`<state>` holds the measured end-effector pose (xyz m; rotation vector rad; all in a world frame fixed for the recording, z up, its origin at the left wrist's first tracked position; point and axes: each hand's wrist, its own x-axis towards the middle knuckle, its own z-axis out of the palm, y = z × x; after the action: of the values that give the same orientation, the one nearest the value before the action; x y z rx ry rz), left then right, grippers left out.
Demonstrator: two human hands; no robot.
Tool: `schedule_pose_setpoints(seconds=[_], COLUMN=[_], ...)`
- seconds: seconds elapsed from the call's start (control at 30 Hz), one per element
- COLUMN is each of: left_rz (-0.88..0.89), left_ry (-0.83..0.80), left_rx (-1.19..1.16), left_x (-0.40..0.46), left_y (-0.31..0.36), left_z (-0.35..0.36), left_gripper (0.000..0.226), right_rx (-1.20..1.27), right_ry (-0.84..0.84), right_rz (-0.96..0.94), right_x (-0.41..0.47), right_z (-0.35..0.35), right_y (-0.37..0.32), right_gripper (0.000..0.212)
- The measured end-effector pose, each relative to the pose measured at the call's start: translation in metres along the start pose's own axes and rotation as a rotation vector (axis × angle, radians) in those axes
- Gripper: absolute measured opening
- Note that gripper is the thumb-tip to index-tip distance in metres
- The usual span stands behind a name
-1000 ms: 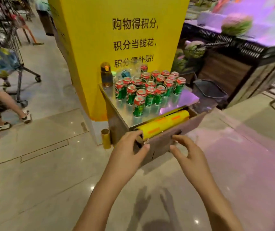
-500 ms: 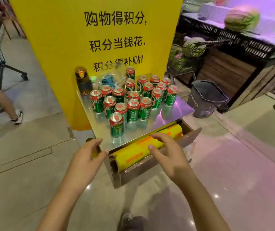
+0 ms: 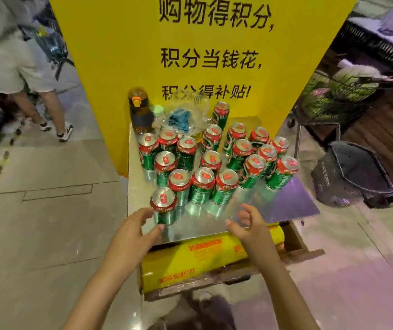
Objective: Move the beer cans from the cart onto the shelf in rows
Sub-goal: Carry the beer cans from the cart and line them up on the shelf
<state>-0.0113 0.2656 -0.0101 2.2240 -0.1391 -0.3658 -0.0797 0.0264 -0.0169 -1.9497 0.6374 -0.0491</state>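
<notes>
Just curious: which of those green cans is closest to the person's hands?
The lone green beer can with the red top at the front left, standing apart from the cluster, right by the left hand.

We see many green beer cans with red and silver tops standing upright, close together on the shiny metal table. One can stands alone at the front, near the left edge.

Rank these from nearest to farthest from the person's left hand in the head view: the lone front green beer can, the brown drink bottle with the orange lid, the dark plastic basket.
1. Lone front green beer can, right at the left hand fingertips.
2. Brown drink bottle with the orange lid, back left of the metal surface.
3. Dark plastic basket, on the floor, far right.
</notes>
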Motion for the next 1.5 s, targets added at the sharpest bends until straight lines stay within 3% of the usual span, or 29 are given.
schedule_pose_setpoints(seconds=[0.13,0.27,0.4,0.53,0.7,0.97,1.2,1.27,1.37,1.5], left_rz=[-0.205,-0.321,-0.273,-0.292,-0.335,-0.390,-0.372,-0.366,-0.367,-0.373], left_ry=[0.092,0.206,0.373,0.506,0.606,0.689,0.758,0.790,0.846,1.022], left_rx=[-0.012,-0.140,-0.267,-0.356,-0.412,-0.456,-0.584,-0.637,-0.692,-0.714], left_x=[0.014,0.029,0.048,0.058,0.059,0.033,-0.018,-0.042,-0.084,-0.143], left_y=[-0.009,-0.005,0.004,0.006,0.008,0.009,0.009,0.006,-0.003,-0.020], left_z=[0.024,0.055,0.080,0.097,0.104,0.098,0.060,0.042,0.010,-0.038], left_gripper=[0.061,0.083,0.066,0.066,0.063,0.067,0.063,0.060,0.054,0.047], right_rx=[0.056,0.078,0.085,0.110,0.128,0.091,0.200,0.221,0.216,0.329], right_ry=[-0.083,-0.188,-0.145,-0.169,-0.212,-0.204,-0.215,-0.290,-0.416,-0.626], right_rz=[0.037,0.036,-0.008,-0.047,-0.077,-0.060,-0.028,-0.066,-0.131,-0.261], right_x=[0.053,0.096,0.132,0.143,0.148,0.139,0.085,0.062,0.029,-0.021], right_z=[0.000,0.006,0.014,0.012,0.014,0.006,0.015,0.025,0.051,0.105], right_y=[0.014,0.017,0.039,0.034,0.041,0.038,0.015,-0.004,-0.042,-0.097], right_gripper=[0.060,0.093,0.115,0.081,0.062,0.055,0.057,0.061,0.084,0.064])
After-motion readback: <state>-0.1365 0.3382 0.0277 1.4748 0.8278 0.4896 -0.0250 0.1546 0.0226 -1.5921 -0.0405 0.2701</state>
